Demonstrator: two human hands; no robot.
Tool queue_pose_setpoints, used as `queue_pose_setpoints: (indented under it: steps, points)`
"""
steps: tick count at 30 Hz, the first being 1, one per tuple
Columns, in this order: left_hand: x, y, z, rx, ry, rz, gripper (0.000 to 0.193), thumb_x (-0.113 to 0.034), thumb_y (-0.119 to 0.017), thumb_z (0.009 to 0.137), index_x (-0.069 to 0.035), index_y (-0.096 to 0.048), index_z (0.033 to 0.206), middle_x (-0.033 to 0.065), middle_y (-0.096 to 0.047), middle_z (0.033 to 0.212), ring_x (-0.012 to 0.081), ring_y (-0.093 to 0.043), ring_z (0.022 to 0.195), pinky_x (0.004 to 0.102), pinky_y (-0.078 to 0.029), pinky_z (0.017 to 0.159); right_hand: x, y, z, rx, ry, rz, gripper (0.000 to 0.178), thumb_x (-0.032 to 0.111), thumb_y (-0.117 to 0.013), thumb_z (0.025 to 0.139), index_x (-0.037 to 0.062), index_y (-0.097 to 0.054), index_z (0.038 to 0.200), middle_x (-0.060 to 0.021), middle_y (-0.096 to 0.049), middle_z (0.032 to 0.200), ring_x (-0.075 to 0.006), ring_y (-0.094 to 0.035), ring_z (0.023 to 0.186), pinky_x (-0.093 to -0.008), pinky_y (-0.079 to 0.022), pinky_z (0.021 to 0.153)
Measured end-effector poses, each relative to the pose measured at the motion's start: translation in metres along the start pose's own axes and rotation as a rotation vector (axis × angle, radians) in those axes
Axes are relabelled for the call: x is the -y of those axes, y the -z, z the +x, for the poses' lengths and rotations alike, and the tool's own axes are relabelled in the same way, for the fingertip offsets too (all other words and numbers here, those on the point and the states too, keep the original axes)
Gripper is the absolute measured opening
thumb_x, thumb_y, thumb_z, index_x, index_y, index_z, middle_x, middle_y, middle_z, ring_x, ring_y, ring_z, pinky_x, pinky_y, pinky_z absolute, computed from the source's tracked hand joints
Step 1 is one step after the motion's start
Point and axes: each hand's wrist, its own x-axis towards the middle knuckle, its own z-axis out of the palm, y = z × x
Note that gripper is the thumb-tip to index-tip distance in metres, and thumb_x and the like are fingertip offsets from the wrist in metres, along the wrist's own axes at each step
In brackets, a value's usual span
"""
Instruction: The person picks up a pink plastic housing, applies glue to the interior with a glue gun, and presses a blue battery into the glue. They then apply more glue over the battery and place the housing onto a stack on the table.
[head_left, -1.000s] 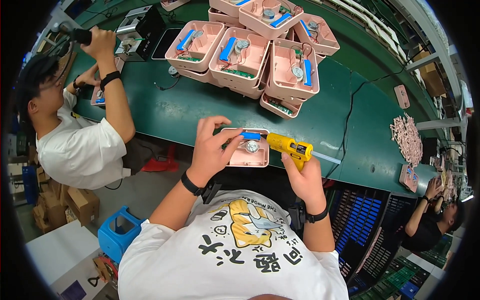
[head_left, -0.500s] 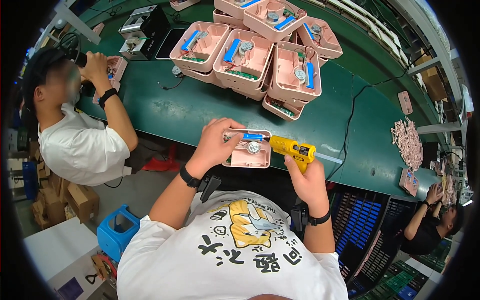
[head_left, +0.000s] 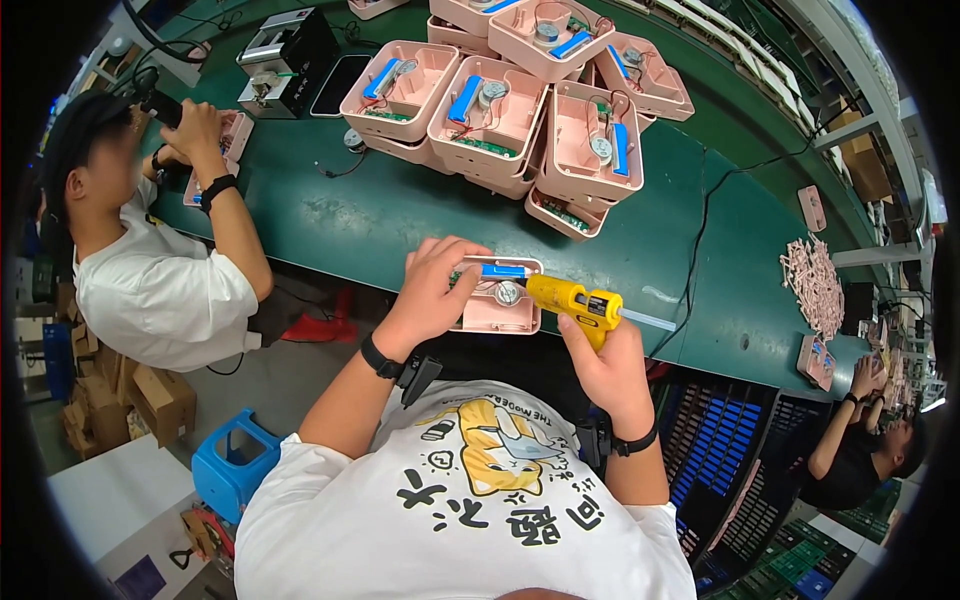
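A pink plastic housing [head_left: 515, 322] rests at the near edge of the green bench, with my left hand [head_left: 437, 284] wrapped round its left side. Inside it lie a blue battery [head_left: 505, 271] along the far wall and a round silver speaker [head_left: 507, 293]. My left fingers reach over the wall by the battery's left end. In my right hand [head_left: 608, 360] is a yellow hot glue gun [head_left: 570, 302], with a pale glue stick [head_left: 648, 320] out of its back. The nozzle is over the housing's right side, close to the battery's right end.
Stacked pink housings [head_left: 490, 120] with batteries and wires stand beyond my hands. A loose speaker [head_left: 354, 140] lies left of them. A black cable [head_left: 697, 240] crosses the bench on the right, before a heap of small pink parts [head_left: 812, 287]. A co-worker [head_left: 160, 260] sits at the left.
The glue gun and my right hand have shifted slightly left, bringing the nozzle further over the housing. My left hand stays on the housing. The co-worker at the left has moved their hands a little.
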Motion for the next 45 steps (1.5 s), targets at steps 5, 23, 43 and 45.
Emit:
queue_pose_setpoints:
  steps: [5,23,43,45]
  points:
    - [0.003,0.002,-0.002,0.029,-0.022,0.017,0.041,-0.007,-0.063,0.094,-0.013,-0.072,0.133,0.0048,-0.070,0.131,0.0300,-0.057,0.130,0.0438,-0.037,0.111,-0.001,-0.017,0.019,0.136,0.039,-0.038,0.028,0.019,-0.073,0.107,-0.0051,-0.077,0.120,-0.0159,-0.081,0.098,-0.0243,-0.076,0.084,-0.0378,-0.059,0.079]
    - [0.029,0.003,-0.011,-0.095,-0.071,0.008,0.047,-0.006,-0.056,0.086,-0.012,-0.072,0.130,0.0121,-0.072,0.129,0.0374,-0.060,0.122,0.0515,-0.044,0.106,0.012,-0.051,0.028,0.114,0.193,0.026,0.023,0.015,-0.072,0.107,-0.0045,-0.078,0.119,-0.0144,-0.083,0.109,-0.0212,-0.078,0.097,-0.0357,-0.060,0.087]
    - [-0.032,-0.119,0.029,0.347,-0.286,-0.304,0.035,-0.010,-0.065,0.096,-0.002,-0.068,0.129,0.0206,-0.071,0.119,0.0399,-0.069,0.115,0.0482,-0.057,0.096,-0.027,0.030,-0.056,-0.715,-0.196,0.651,0.057,0.031,-0.081,0.105,-0.0003,-0.062,0.149,-0.0142,-0.073,0.129,-0.0238,-0.068,0.107,-0.0380,-0.057,0.089]
    - [-0.040,-0.136,0.038,0.319,-0.268,-0.286,0.034,-0.009,-0.064,0.096,-0.002,-0.067,0.129,0.0206,-0.070,0.120,0.0404,-0.069,0.114,0.0485,-0.057,0.095,-0.045,0.037,-0.053,-0.750,-0.177,0.691,0.058,0.031,-0.081,0.105,0.0000,-0.061,0.151,-0.0143,-0.072,0.130,-0.0239,-0.069,0.107,-0.0380,-0.057,0.090]
